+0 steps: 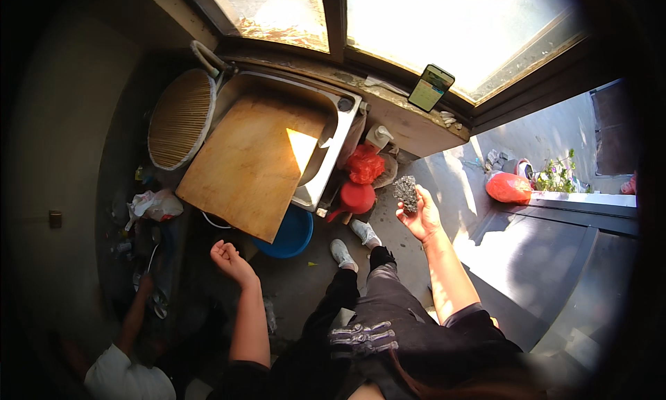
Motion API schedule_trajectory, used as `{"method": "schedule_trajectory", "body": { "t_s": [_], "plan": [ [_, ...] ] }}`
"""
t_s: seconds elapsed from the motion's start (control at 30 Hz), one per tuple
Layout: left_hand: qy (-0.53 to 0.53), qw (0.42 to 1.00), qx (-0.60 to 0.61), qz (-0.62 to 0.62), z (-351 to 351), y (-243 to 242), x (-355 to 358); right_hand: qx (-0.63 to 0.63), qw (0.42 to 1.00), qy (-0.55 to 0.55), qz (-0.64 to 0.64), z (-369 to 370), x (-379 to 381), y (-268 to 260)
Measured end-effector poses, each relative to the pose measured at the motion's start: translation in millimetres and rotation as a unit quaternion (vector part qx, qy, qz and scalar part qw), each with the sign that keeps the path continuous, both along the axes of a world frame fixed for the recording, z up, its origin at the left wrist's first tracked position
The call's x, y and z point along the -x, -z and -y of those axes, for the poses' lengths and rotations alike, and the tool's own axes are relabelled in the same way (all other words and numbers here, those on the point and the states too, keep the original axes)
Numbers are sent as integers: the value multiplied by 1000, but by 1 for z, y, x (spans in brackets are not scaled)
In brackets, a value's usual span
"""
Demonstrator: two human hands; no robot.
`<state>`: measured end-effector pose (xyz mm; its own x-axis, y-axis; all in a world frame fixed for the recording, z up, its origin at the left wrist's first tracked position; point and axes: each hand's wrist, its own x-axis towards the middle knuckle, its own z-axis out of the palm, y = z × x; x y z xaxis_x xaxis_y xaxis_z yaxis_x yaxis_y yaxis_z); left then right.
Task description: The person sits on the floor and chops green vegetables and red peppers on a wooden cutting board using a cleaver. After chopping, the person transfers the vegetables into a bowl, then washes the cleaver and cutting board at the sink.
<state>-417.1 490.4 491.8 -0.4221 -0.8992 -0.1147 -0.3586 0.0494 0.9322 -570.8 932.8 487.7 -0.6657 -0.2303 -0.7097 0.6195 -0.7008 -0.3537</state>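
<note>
Between the thumb and fingers of my right hand (420, 215) is a dark metal scouring pad (405, 192), held up over the floor right of the sink. My left hand (229, 259) is raised with its fingers curled and nothing visible in it, just below the lower edge of a wooden board (255, 161). That board lies tilted across the stainless steel sink (341, 135) and covers much of its basin. A patch of sunlight falls on the board's right part. Under its lower corner, a blue plastic basin (291, 236) stands partly hidden.
A round slatted tray (182, 120) leans left of the sink. Red plastic ladle (357, 198), red bag (365, 164) and pump bottle (380, 136) stand to its right. A phone (431, 88) rests on the windowsill. At lower left, another person's arm (134, 317) reaches toward utensils.
</note>
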Motion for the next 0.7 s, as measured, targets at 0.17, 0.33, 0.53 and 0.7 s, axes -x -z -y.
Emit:
{"method": "schedule_trajectory", "body": {
  "t_s": [0.17,0.33,0.53,0.7],
  "plan": [
    [435,885,165,14,-136,-69,67,-68,997,29,35,-21,37,65],
    [592,766,249,21,-227,26,176,-54,995,68,41,-34,83,171],
    [648,656,382,63,-272,133,310,-60,998,29,18,-15,137,216],
    [648,628,425,71,-277,144,321,29,998,43,-29,-8,153,219]
  ]
}}
